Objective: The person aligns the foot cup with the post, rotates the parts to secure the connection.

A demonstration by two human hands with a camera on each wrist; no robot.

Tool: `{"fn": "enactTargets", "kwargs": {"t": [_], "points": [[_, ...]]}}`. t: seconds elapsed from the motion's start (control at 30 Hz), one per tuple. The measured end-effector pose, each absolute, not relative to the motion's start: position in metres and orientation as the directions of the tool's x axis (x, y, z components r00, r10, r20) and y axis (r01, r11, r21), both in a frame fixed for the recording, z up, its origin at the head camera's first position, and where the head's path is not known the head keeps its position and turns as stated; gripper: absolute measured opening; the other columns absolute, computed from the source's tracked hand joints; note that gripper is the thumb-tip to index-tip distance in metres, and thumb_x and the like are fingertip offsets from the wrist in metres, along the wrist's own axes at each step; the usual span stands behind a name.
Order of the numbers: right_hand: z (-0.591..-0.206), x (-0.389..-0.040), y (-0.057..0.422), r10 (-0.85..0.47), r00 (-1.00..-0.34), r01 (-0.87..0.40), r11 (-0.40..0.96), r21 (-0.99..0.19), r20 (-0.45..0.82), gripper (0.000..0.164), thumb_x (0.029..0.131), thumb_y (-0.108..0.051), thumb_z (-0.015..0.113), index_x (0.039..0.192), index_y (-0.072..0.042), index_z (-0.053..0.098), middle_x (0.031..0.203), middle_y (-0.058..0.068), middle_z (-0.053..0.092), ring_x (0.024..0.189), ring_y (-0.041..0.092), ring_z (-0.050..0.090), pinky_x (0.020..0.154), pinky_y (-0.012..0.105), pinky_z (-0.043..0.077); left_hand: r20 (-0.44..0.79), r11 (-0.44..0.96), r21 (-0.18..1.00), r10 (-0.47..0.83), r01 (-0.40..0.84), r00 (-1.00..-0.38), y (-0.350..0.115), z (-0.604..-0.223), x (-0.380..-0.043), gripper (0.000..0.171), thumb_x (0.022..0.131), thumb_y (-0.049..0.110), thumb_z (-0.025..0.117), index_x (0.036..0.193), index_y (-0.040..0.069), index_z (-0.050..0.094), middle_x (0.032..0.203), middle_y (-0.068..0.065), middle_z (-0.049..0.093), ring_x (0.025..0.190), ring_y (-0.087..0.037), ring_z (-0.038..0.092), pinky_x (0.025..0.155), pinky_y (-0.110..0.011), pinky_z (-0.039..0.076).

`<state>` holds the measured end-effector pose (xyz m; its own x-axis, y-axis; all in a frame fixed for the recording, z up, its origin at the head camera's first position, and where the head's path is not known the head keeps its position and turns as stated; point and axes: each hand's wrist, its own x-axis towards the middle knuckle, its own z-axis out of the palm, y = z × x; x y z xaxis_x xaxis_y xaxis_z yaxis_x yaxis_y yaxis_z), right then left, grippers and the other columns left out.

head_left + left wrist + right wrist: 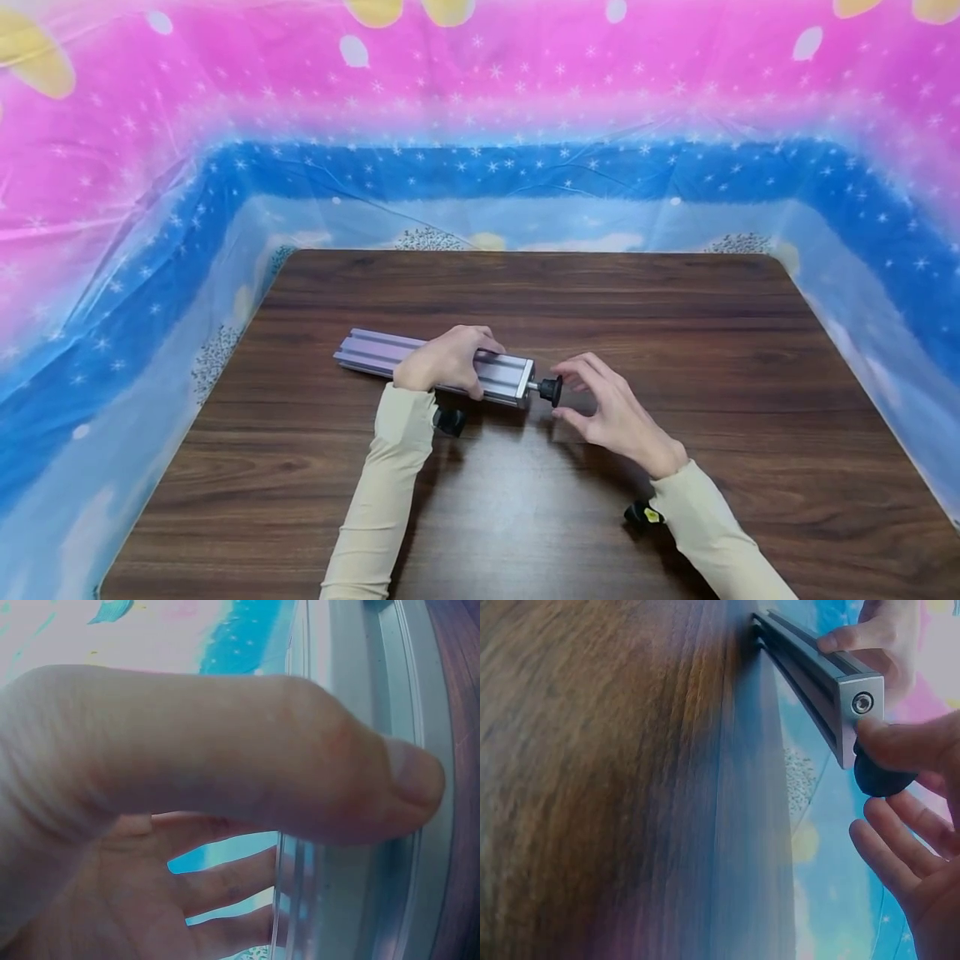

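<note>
A silver aluminium profile [382, 350] with lengthwise grooves lies on the table, slightly askew. My left hand [444, 358] grips it near its right half, thumb on the near side and fingers over the far side. In the left wrist view the thumb [337, 765] lies across the grooved face. From the profile's right end sticks a threaded stem with a black levelling foot [551, 391]. Around this foot my right hand [611, 410] holds its thumb and fingers loosely spread, with small gaps in the head view. A bolt [862, 703] shows in the end plate.
The brown wooden table [525, 292] has rounded far corners. A pink and blue patterned cloth [487, 167] hangs behind it and along both sides. Black wrist devices hang beneath both cream sleeves [375, 500], close above the tabletop.
</note>
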<state>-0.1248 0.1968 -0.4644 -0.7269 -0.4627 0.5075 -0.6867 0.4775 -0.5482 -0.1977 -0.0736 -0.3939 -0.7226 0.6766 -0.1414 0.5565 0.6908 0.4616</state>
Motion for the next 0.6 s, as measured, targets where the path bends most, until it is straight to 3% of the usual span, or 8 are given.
{"fn": "enactTargets", "kwargs": {"t": [0.23,0.6], "points": [[-0.464,-0.1263,0.196,-0.433,-0.746,-0.665,0.505,-0.549,0.506,0.046,0.085,-0.013,0.081,0.126,-0.007,0.062,0.11,0.003,0.068,0.09,0.024,0.072,0.079,0.034,0.059,-0.137,0.697,0.466,0.666,0.545,-0.733,-0.0728,-0.3911,-0.198,0.067,0.064,0.0,0.086,0.129,0.007,0.07,0.113,-0.007,0.064,0.098,-0.023,0.061,0.091,-0.032,0.051],[-0.4681,-0.1262,0.1938,-0.423,-0.793,-0.608,0.511,-0.608,0.438,0.025,0.1,-0.016,0.065,0.124,-0.011,0.062,0.09,-0.005,0.072,0.077,0.004,0.068,0.072,0.028,0.058,-0.128,0.688,0.456,0.678,0.564,-0.724,-0.0743,-0.3942,-0.1978,0.068,0.062,0.001,0.085,0.128,0.008,0.071,0.11,-0.005,0.065,0.095,-0.02,0.06,0.089,-0.031,0.051]]}}
